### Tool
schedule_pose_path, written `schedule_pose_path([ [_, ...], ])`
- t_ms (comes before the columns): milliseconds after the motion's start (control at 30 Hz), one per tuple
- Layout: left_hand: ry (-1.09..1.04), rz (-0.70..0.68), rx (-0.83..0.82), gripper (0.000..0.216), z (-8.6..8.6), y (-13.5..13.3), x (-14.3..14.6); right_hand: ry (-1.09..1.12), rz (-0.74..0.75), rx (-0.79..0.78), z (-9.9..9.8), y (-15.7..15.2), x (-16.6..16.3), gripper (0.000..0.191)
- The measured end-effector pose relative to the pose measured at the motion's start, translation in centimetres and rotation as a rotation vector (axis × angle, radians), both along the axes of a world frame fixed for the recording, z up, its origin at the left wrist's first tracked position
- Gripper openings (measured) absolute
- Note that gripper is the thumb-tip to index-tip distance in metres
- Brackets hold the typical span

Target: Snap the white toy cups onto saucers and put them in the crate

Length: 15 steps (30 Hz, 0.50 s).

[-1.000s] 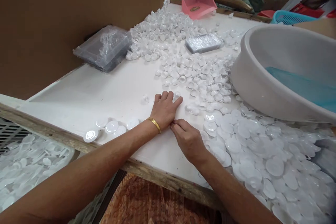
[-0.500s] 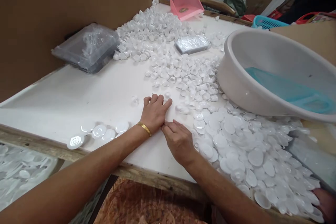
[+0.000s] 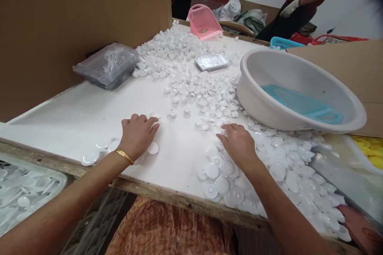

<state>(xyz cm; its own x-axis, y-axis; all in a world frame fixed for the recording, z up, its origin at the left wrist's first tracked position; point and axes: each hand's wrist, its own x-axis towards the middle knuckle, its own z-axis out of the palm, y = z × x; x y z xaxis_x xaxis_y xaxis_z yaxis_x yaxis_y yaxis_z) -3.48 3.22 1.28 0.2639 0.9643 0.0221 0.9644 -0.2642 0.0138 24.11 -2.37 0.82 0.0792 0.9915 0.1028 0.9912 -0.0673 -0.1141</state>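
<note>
My left hand (image 3: 137, 135), with a gold bangle on the wrist, lies palm down on the white table (image 3: 89, 115), fingers curled over a small white plastic piece beside a row of flat white discs (image 3: 95, 151). My right hand (image 3: 237, 143) rests palm down on the edge of a large heap of flat white discs (image 3: 287, 171), fingers bent onto them. Whether either hand grips a piece is hidden under the fingers. A heap of small white caps (image 3: 194, 83) spreads across the table beyond both hands.
A white basin (image 3: 257, 103) holding a blue scoop (image 3: 302, 105) stands at right. A plastic-wrapped pack (image 3: 104, 65), a second wrapped pack (image 3: 212, 62) and a pink scoop (image 3: 203, 22) lie further back. Cardboard walls stand left and right. Other people stand behind the table.
My hands were touching at mid-table and have parted: the left slid left toward the row of discs, the right moved right onto the disc heap. The camera tilted up.
</note>
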Motion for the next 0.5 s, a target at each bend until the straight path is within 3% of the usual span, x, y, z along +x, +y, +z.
schedule_pose_path([
  [133, -0.111, -0.217, 0.050, 0.029, 0.4, -0.2, 4.0, -0.088, -0.024, -0.122, -0.3, 1.2, 0.2, 0.017],
  [200, -0.215, -0.370, 0.016, 0.028, -0.5, 0.2, 7.4, -0.076, -0.038, -0.131, -0.4, 1.4, -0.1, 0.015],
  [300, -0.256, -0.425, 0.055, 0.030, -2.2, 1.4, 11.4, -0.040, -0.066, -0.159, -0.4, 1.6, 0.0, 0.021],
  [400, -0.214, -0.465, 0.106, 0.020, -3.0, 2.0, 12.9, 0.011, -0.097, -0.207, -0.6, 1.9, 0.7, 0.024],
  [500, -0.171, -0.547, 0.159, 0.014, -2.9, 1.3, 12.6, 0.042, -0.085, -0.215, -0.9, 2.4, 1.5, 0.024],
])
